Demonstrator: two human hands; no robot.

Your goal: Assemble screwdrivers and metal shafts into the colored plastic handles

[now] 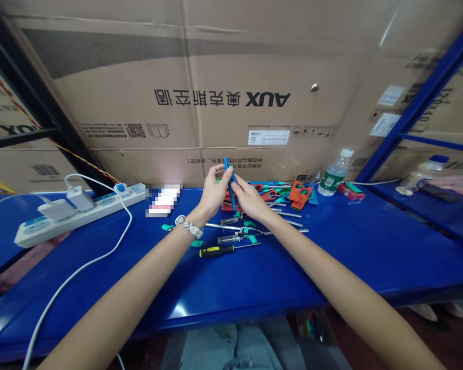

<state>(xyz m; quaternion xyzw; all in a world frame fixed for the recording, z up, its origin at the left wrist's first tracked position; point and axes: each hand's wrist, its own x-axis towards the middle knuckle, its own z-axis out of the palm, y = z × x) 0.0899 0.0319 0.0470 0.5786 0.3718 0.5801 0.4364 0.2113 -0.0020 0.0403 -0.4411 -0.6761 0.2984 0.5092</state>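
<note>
Brown cardboard (224,61) printed with upside-down lettering fills the far side, rising behind a glossy blue table (312,267). At the far left of the table, a white power strip (100,211) carries white plugs, with a pale cable (85,264) curving from it toward the near left. A loose spread of tools lies around the middle, orange-handled cutters (300,194) at its right and several metal shafts pointing right. Over the spread, the left hand (215,190) pinches a slim blue object between thumb and fingers, and the right hand (249,198) is closed in on its lower part from the right, thumb against it. A clear bottle (332,177) with a green label stands upright on the far right. Nearest on the table, a black and yellow screwdriver (218,251) lies with its shaft to the right. The slim blue object (232,191) is between the two hands, one end toward the far side. Just beside the bottle lies a small red box (353,192), and a silvery bracelet (190,226) circles the left wrist
</note>
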